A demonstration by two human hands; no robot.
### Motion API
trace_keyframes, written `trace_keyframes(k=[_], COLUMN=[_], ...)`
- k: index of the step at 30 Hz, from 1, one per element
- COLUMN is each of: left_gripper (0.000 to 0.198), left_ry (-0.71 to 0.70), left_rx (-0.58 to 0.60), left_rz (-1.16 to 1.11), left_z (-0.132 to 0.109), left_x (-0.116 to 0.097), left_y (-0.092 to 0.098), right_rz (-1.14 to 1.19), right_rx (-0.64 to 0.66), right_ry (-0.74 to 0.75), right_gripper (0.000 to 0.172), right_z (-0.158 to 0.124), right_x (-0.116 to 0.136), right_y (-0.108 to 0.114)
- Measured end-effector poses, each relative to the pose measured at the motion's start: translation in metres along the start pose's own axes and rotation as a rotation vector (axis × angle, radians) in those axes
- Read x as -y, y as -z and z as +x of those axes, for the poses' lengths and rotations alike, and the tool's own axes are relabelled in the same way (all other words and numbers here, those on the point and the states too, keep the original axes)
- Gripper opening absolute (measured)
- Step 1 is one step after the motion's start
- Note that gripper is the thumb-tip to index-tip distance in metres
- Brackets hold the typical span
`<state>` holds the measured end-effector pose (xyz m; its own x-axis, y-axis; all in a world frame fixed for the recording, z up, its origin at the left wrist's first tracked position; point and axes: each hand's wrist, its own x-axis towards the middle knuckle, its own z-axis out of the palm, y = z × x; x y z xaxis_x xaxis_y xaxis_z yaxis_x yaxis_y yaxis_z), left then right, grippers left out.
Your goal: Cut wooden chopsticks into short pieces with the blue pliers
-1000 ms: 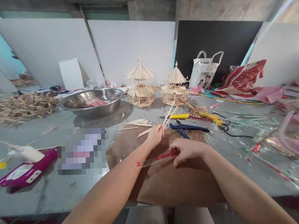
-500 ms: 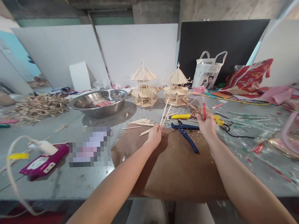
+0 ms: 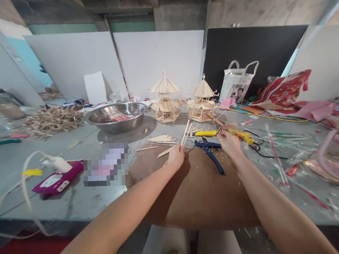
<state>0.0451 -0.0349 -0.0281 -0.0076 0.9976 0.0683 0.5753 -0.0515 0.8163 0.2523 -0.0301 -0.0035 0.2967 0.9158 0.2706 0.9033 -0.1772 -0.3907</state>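
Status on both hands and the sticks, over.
Left hand gripping wooden sticks. Right hand near yellow tool, grip unclear. Blue cutter lying between hands.

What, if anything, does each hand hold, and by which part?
The left hand holds thin wooden sticks by their nearer part, far ends free. Whether the right hand holds anything cannot be told.

The left hand (image 3: 176,155) covers part of the sticks (image 3: 186,133) it grips; whether the right hand (image 3: 229,143) holds anything is unclear. Pixel blocks mask a flat thing (image 3: 108,165). A plastic tube (image 3: 276,154) is blurred. The bottom edge cuts off 2 forearms (image 3: 133,204).
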Motion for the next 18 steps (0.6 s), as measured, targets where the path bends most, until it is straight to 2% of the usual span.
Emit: trace_keyframes(k=[2, 4, 6, 8, 12, 18], left_gripper=[0.020, 0.016, 0.014, 0.013, 0.011, 0.013], left_ry=[0.082, 0.117, 0.126, 0.103, 0.045, 0.058], left_rx=[0.099, 0.187, 0.232, 0.239, 0.287, 0.338], left_rz=[-0.025, -0.099, -0.213, -0.316, -0.411, -0.553], left_z=[0.002, 0.004, 0.006, 0.008, 0.009, 0.008], left_x=[-0.005, -0.008, -0.008, -0.005, 0.001, 0.001], left_y=[0.002, 0.005, 0.007, 0.009, 0.010, 0.013], right_rz=[-0.063, -0.156, -0.229, -0.264, -0.270, -0.166], right_rx=[0.208, 0.337, 0.424, 0.475, 0.446, 0.239], right_ry=[0.034, 0.051, 0.090, 0.144, 0.130, 0.009], right_gripper=[0.043, 0.049, 0.052, 0.046, 0.031, 0.036], right_z=[-0.007, -0.016, -0.022, -0.025, -0.025, -0.023], right_x=[0.001, 0.005, 0.011, 0.017, 0.020, 0.020], right_y=[0.000, 0.002, 0.004, 0.005, 0.004, 0.005])
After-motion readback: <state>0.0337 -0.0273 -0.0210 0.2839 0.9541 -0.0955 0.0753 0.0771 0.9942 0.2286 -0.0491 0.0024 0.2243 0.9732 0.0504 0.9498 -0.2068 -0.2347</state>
